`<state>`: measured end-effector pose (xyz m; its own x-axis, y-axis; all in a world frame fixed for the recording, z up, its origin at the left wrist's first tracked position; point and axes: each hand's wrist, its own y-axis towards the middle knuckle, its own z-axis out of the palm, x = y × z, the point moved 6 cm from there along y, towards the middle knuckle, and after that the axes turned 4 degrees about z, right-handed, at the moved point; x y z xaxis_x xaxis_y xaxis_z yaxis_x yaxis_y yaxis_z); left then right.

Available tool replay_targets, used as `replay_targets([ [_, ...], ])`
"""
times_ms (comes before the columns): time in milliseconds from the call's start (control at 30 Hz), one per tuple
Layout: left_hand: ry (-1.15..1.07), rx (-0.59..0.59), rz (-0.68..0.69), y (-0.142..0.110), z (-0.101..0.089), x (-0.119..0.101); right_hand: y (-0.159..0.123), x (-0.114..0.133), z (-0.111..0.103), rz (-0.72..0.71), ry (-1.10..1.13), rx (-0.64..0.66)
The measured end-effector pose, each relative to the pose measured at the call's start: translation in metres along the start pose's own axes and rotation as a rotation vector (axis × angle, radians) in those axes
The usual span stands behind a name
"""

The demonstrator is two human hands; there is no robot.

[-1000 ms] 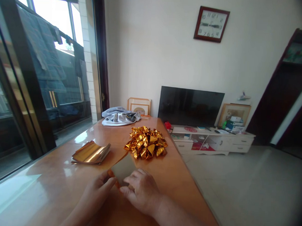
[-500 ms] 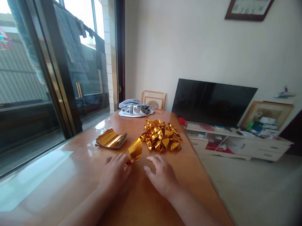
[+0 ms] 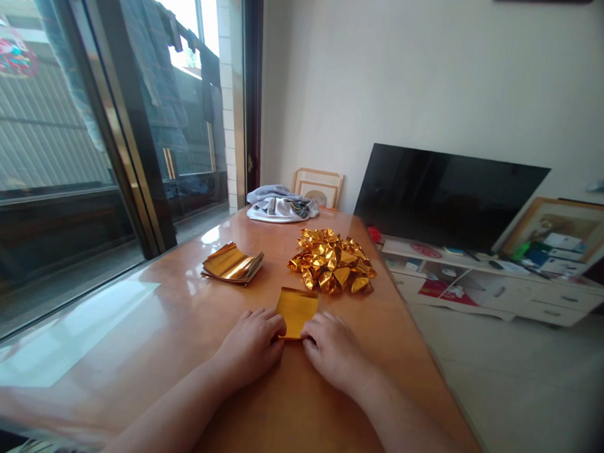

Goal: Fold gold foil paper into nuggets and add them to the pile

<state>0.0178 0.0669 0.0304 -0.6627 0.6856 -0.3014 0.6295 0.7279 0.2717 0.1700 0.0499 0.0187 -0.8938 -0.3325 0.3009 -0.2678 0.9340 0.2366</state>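
Both hands (image 3: 292, 339) lie flat on the table (image 3: 126, 359), slightly apart, with fingers curved in against the lower corners of a gold foil sheet (image 3: 296, 312); neither hand is closed around it. The sheet sits mid-table, its far edge just short of a crumpled gold foil pile (image 3: 332, 261). Risk noted: the foil may slide on the glossy tabletop or spring back if hand pressure is released unevenly, and a forward shove could catch the pile. A stack of foil squares (image 3: 232, 263) lies nearer the window-side edge, clear of the hands. A grey cloth (image 3: 279, 207) and a picture frame (image 3: 317, 188) occupy the far end. Nothing obstructs the hands, though the pile limits room ahead of the sheet.
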Motion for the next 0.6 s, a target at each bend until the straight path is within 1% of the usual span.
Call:
replay_targets([
  [200,-0.079,-0.002,-0.019,0.000,-0.001,0.002,-0.002,-0.004,-0.008,0.025,0.077,0.059],
  [300,-0.117,-0.009,-0.035,0.000,0.001,0.003,-0.001,-0.007,-0.008,0.027,0.124,0.074],
  [400,-0.154,-0.022,-0.066,0.001,0.005,0.008,0.002,-0.015,-0.002,0.067,0.202,0.058],
  [600,-0.216,-0.069,-0.147,0.002,0.010,0.024,0.008,-0.031,0.014,0.206,0.336,0.022],
])
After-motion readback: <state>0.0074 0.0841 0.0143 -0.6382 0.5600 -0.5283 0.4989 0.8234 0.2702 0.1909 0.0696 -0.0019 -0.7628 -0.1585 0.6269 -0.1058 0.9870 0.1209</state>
